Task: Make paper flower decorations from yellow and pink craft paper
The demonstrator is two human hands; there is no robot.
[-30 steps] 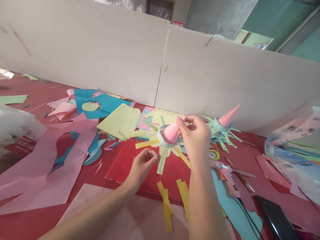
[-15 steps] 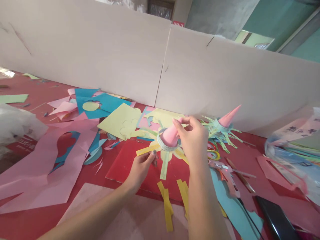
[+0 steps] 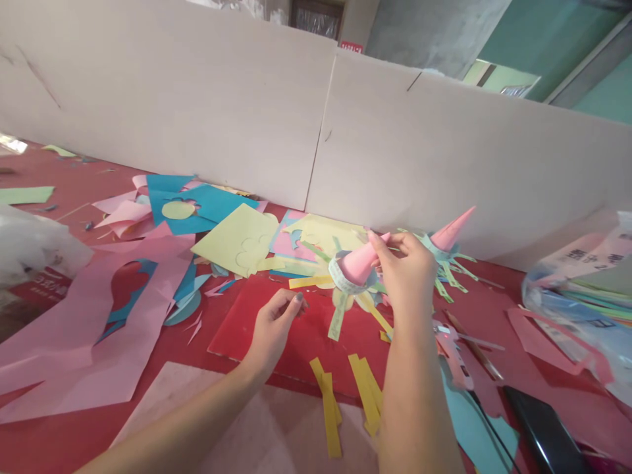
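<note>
My right hand (image 3: pixel 407 263) pinches the tip of a pink paper cone (image 3: pixel 359 263). The cone is tilted, its base inside a pale green paper ring (image 3: pixel 342 275). Green and yellow strips stick out from the ring, with a yellow strip (image 3: pixel 306 282) on the left and a green strip (image 3: pixel 337 319) at the front. Pale yellow petal shapes show beneath, partly hidden. Over the red board (image 3: pixel 237 322), my left hand (image 3: pixel 276 319) is apart from the cone, fingers curled together, with nothing visible in them.
Yellow paper strips (image 3: pixel 330 415) lie in front. At the right are a pink glue gun (image 3: pixel 454 359), a black phone (image 3: pixel 543 431) and another pink cone (image 3: pixel 451 230) with a green fringe. Cut pink paper (image 3: pixel 123 355) spreads at the left. White panels (image 3: pixel 197 105) stand behind.
The cone with its ring and strips has moved right and tilted further, carried by my right hand. My left hand has let go of the yellow strip and drawn slightly left.
</note>
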